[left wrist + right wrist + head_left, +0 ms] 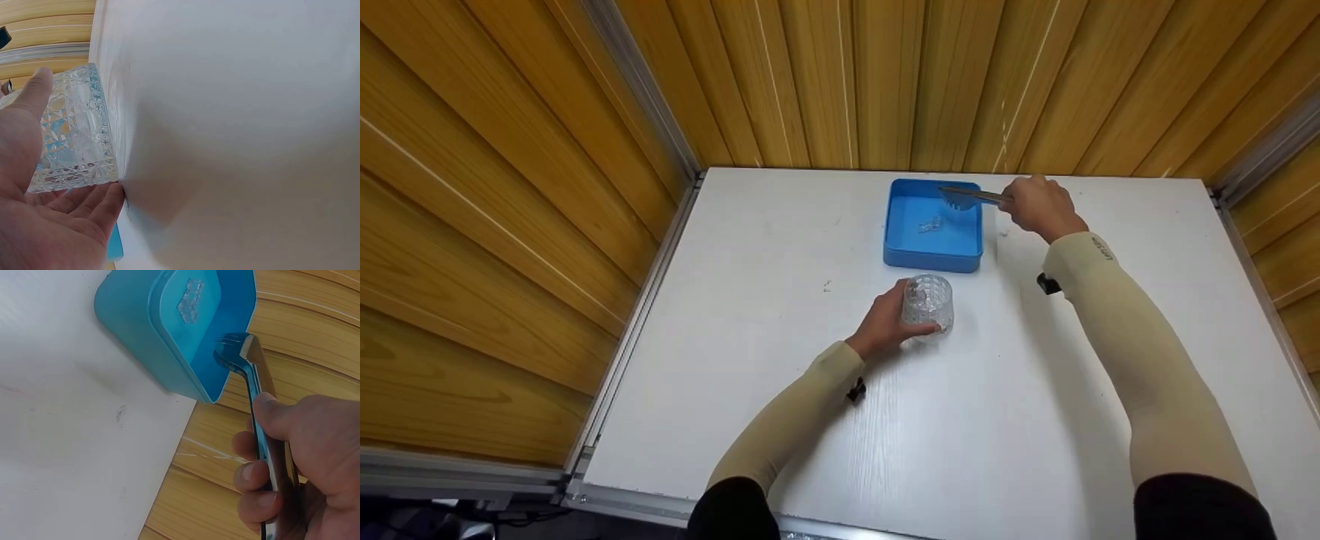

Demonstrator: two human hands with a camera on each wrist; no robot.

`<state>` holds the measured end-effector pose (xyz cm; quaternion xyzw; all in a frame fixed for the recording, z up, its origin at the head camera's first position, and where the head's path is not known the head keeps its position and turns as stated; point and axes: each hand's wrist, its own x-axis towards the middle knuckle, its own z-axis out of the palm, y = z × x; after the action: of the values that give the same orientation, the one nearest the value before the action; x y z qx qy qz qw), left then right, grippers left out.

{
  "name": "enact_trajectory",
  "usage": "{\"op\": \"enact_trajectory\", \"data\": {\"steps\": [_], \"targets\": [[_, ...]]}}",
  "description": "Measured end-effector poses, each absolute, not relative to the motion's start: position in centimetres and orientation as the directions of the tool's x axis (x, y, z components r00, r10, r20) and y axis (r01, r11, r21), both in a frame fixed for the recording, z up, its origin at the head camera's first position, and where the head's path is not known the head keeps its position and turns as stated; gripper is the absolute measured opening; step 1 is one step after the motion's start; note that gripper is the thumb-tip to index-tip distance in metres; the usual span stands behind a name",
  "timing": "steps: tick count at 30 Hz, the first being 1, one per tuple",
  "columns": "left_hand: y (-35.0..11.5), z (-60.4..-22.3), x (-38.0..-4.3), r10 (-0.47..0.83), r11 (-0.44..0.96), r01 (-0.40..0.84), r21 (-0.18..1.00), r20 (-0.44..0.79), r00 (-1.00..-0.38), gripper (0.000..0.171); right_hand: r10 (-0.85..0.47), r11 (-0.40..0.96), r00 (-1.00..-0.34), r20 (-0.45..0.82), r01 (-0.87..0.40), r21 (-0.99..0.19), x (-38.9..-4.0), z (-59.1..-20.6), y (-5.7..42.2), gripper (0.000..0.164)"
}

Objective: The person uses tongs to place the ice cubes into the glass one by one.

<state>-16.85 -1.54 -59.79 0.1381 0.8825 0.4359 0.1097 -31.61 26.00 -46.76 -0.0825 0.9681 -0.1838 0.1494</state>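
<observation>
Left hand [889, 322] curled round clear glass [933, 301], near side of blue box [934, 260]; right hand [1042, 206] grips metal tongs [984, 196], heads over box, apart from clear pieces [930, 225] within. Glass likely rigid, breakable; hold by patterned sides. Tongs probably stiff; grip mid-length. Pieces look slippery.

Left grip [889, 321] holds clear glass [930, 301]; right grip [1042, 206] holds tongs [988, 196] over blue box [931, 259], clear pieces [931, 225] inside
</observation>
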Motion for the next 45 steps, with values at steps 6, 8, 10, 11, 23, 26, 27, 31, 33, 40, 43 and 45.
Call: {"op": "enact_trajectory", "data": {"steps": [6,8,10,11,23,26,27,31,33,40,43,45], "targets": [[-1.3,-59.9,-16.8,0.336,0.581,0.138,0.802,-0.082,-0.938,0.097,-0.23,0.909,-0.941,-0.247,-0.117,-0.4,-30.8,-46.1,27.0,0.034],[-1.2,-59.9,-16.8,0.337,0.578,0.138,0.804,-0.081,-0.938,0.097,-0.239,0.906,-0.943,-0.233,-0.13,-0.404,-30.4,-45.9,27.3,0.035],[-1.2,-59.9,-16.8,0.34,0.577,0.145,0.804,-0.075,-0.938,0.097,-0.251,0.902,-0.944,-0.216,-0.147,-0.406,-30.1,-45.7,27.6,0.035],[-1.2,-59.9,-16.9,0.342,0.576,0.149,0.804,-0.07,-0.937,0.096,-0.257,0.901,-0.943,-0.21,-0.155,-0.405,-29.9,-45.6,27.6,0.035],[-1.2,-60.2,-17.2,0.346,0.565,0.152,0.811,-0.065,-0.936,0.097,-0.346,0.887,-0.932,-0.105,-0.288,-0.361,-27.1,-44.3,28.1,0.035],[-1.2,-60.3,-17.2,0.349,0.578,0.158,0.801,-0.067,-0.935,0.099,-0.371,0.881,-0.926,-0.066,-0.328,-0.342,-26.1,-44.2,28.2,0.033],[-1.2,-60.4,-17.1,0.349,0.584,0.16,0.796,-0.068,-0.935,0.099,-0.38,0.877,-0.923,-0.055,-0.34,-0.338,-25.7,-44.2,28.2,0.032],[-1.3,-60.3,-17.1,0.348,0.594,0.163,0.788,-0.069,-0.935,0.099,-0.413,0.863,-0.91,-0.024,-0.383,-0.33,-24.5,-44.1,28.3,0.03],[-1.4,-60.2,-17.1,0.344,0.593,0.161,0.789,-0.067,-0.937,0.098,-0.428,0.854,-0.903,-0.018,-0.398,-0.335,-24.0,-44.0,28.2,0.029],[-1.5,-60.2,-17.2,0.353,0.57,0.169,0.804,-0.054,-0.934,0.097,-0.467,0.832,-0.884,-0.011,-0.435,-0.345,-22.1,-43.8,27.9,0.027],[-1.5,-60.3,-17.2,0.358,0.566,0.181,0.804,-0.042,-0.933,0.097,-0.48,0.823,-0.877,-0.002,-0.45,-0.347,-21.3,-43.8,27.8,0.027],[-1.5,-60.3,-17.2,0.36,0.568,0.189,0.801,-0.036,-0.932,0.097,-0.493,0.813,-0.87,0.008,-0.464,-0.351,-20.8,-43.8,27.7,0.027]]}}
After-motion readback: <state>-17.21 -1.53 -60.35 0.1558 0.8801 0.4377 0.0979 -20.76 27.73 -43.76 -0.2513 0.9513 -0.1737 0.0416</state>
